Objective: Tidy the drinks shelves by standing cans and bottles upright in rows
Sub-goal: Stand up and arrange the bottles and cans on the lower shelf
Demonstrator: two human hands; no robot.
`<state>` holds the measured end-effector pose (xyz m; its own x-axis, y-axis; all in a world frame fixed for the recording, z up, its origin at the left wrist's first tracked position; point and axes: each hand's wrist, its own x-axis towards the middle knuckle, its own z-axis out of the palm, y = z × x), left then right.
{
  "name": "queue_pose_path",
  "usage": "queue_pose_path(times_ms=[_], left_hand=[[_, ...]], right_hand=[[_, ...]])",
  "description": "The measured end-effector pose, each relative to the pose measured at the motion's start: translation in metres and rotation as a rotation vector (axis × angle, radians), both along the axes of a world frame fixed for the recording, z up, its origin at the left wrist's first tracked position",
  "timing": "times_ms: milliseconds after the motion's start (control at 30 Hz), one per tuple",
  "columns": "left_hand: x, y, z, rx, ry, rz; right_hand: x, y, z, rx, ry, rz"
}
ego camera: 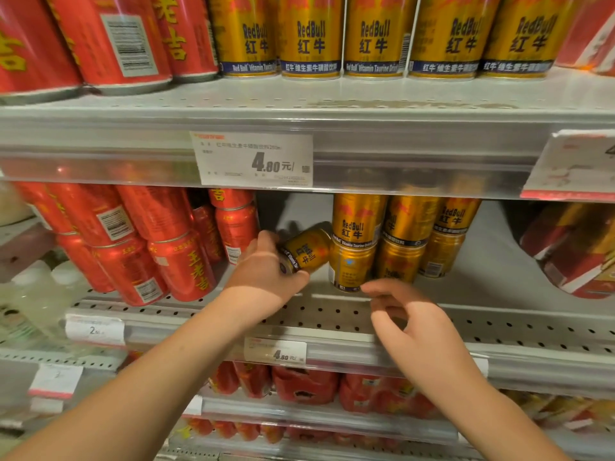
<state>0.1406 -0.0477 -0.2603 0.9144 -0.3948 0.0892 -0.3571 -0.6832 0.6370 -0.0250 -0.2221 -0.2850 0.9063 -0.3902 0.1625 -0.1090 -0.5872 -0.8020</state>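
Note:
My left hand (266, 272) grips a gold Red Bull can (307, 249) that lies tilted on its side above the perforated middle shelf (332, 314), just left of the stacked gold cans (399, 241). My right hand (412, 322) hovers in front of the shelf edge with fingers loosely curled and holds nothing, its fingertips near the lowest front gold can (351, 266). Red cans (159, 247) stand stacked to the left of my left hand.
The upper shelf carries a row of upright gold cans (376, 34) and red cans (116, 38). A price label (253, 159) hangs on its rail. Red multipacks (572, 247) sit at the right. Red packs (306, 384) fill the lower shelf.

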Motion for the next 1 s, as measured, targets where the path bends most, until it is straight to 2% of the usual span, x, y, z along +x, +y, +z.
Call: queue_pose_path(times_ms=[133, 233, 367, 467, 667, 733, 1000], left_hand=[[0.014, -0.005, 0.021, 0.336, 0.178, -0.121], [0.023, -0.012, 0.033, 0.399, 0.251, -0.131], [0.024, -0.015, 0.029, 0.212, 0.219, -0.133], [0.019, -0.018, 0.013, 0.0, 0.225, -0.05], [0.024, -0.035, 0.001, -0.34, 0.108, 0.085], [0.028, -0.043, -0.002, -0.366, 0.103, 0.126], [0.036, -0.054, -0.017, -0.237, 0.086, 0.124]], right_hand=[[0.003, -0.008, 0.001, -0.098, -0.011, -0.053], [0.006, -0.013, 0.0, -0.157, 0.04, -0.038], [0.008, -0.014, -0.005, -0.285, 0.102, -0.049], [0.007, -0.01, -0.007, -0.39, 0.088, -0.075], [0.006, -0.007, -0.011, -0.499, 0.055, -0.091], [0.006, -0.008, -0.011, -0.515, 0.046, -0.077], [0.003, -0.009, -0.01, -0.536, 0.05, -0.033]])
